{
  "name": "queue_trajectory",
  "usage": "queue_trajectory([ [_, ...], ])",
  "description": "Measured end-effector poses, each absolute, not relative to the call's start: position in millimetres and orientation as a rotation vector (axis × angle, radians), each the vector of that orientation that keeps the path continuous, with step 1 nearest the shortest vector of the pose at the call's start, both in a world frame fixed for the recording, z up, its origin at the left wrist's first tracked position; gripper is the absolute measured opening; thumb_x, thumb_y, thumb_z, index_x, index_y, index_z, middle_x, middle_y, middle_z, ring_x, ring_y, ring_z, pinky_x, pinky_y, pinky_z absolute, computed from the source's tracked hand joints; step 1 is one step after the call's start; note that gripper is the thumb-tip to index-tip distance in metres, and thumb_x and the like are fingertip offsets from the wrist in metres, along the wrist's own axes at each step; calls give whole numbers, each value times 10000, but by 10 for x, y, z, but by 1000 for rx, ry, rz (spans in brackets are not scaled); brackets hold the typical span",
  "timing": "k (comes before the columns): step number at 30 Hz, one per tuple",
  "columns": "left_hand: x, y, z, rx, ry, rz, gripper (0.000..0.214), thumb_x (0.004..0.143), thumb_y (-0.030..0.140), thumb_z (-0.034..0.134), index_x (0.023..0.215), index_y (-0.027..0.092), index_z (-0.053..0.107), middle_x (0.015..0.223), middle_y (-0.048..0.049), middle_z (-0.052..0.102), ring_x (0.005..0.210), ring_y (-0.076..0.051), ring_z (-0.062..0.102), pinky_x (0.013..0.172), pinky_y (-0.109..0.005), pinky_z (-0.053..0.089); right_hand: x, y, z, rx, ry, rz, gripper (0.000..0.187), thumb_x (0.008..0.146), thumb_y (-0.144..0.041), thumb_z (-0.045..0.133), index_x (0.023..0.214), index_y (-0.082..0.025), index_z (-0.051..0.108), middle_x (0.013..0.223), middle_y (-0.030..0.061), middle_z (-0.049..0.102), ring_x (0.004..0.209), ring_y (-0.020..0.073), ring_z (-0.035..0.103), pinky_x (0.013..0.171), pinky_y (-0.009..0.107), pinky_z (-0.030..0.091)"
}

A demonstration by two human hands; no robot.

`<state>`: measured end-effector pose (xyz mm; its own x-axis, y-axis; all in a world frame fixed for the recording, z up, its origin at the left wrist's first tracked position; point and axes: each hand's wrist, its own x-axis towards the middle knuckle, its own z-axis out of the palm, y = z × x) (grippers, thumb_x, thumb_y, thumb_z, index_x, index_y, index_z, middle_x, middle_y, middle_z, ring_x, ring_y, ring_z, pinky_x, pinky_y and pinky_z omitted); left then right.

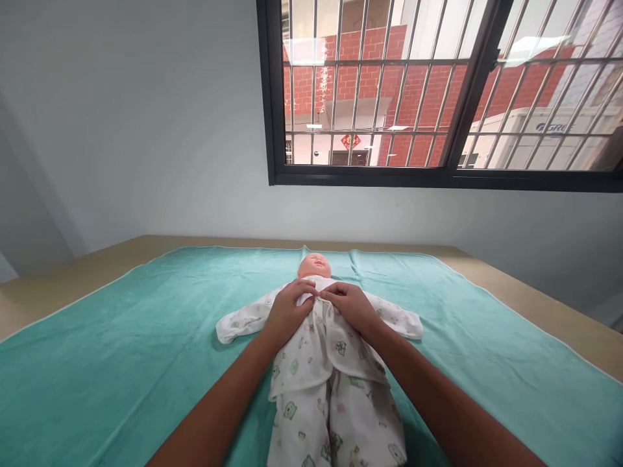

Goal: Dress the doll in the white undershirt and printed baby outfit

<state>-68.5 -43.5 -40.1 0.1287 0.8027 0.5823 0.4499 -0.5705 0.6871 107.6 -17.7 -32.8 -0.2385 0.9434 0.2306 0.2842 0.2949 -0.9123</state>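
A baby doll (314,264) lies on its back on a teal blanket (146,337), dressed in a white printed sleepsuit (321,383) with its sleeves spread out to both sides. My left hand (288,309) rests on the doll's chest with its fingers curled and pinching the suit's front edge near the collar. Opposite it, my right hand (351,303) pinches the other front edge in the same way. The fingertips of the two hands almost meet at the middle of the chest. The lower flap of the suit hangs loose.
The blanket covers a tan table (535,292) that stands against a pale wall. A barred window (438,91) above shows a red brick building outside. Bare blanket extends to the left and right of the doll.
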Motion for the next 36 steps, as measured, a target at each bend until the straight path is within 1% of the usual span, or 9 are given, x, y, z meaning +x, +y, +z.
queue_trajectory([
  [3, -680, -430, -391, 2107, 1235, 1401, 218, 807, 117, 526, 864, 259, 681, 1057, -3, 656, 1095, -181, 565, 1004, -345, 420, 1081, -178, -328, -1115, -1713, 989, 225, 764, -400, 610, 771, -187, 682, 808, 4, 677, 777, 168, 571, 691, 281, 407],
  [8, -680, -429, -361, 2174, 1231, 1357, 215, 824, 133, 550, 912, 281, 678, 1101, -2, 625, 1093, -175, 556, 994, -338, 423, 1082, -199, -309, -1109, -1704, 1009, 233, 763, -407, 610, 779, -187, 683, 819, 8, 683, 787, 173, 580, 702, 285, 417],
  [13, -679, -428, -366, 2235, 1283, 1351, 176, 844, 153, 550, 847, 276, 676, 1036, 5, 633, 1032, -173, 565, 944, -331, 438, 1079, -223, -290, -1096, -1697, 1018, 224, 762, -391, 600, 785, -184, 685, 822, 10, 686, 784, 170, 587, 707, 284, 422],
  [18, -683, -442, -363, 2248, 1290, 1342, 158, 846, 162, 549, 854, 272, 663, 1036, 11, 635, 1026, -176, 557, 951, -336, 431, 1077, -208, -287, -1126, -1692, 1007, 223, 751, -383, 600, 775, -177, 682, 812, 15, 685, 778, 171, 581, 692, 284, 422],
  [31, -714, -431, -354, 2367, 1383, 1209, 186, 792, 138, 542, 818, 276, 663, 1046, 6, 614, 1006, -196, 546, 940, -348, 424, 1069, -192, -311, -1096, -1732, 1001, 205, 744, -348, 601, 782, -170, 695, 808, 22, 693, 776, 177, 590, 698, 285, 429],
  [34, -715, -441, -369, 2380, 1410, 1215, 162, 796, 152, 554, 813, 273, 660, 1063, 4, 605, 1014, -198, 541, 936, -352, 417, 1100, -199, -309, -1068, -1739, 1017, 199, 751, -341, 603, 793, -173, 701, 822, 20, 694, 796, 176, 592, 724, 290, 433],
  [36, -715, -454, -384, 2355, 1420, 1274, 119, 816, 188, 562, 819, 263, 654, 1065, -7, 598, 1027, -199, 534, 936, -351, 414, 1147, -200, -304, -1035, -1738, 1072, 208, 758, -348, 609, 840, -184, 707, 858, 19, 690, 823, 175, 591, 745, 291, 436],
])
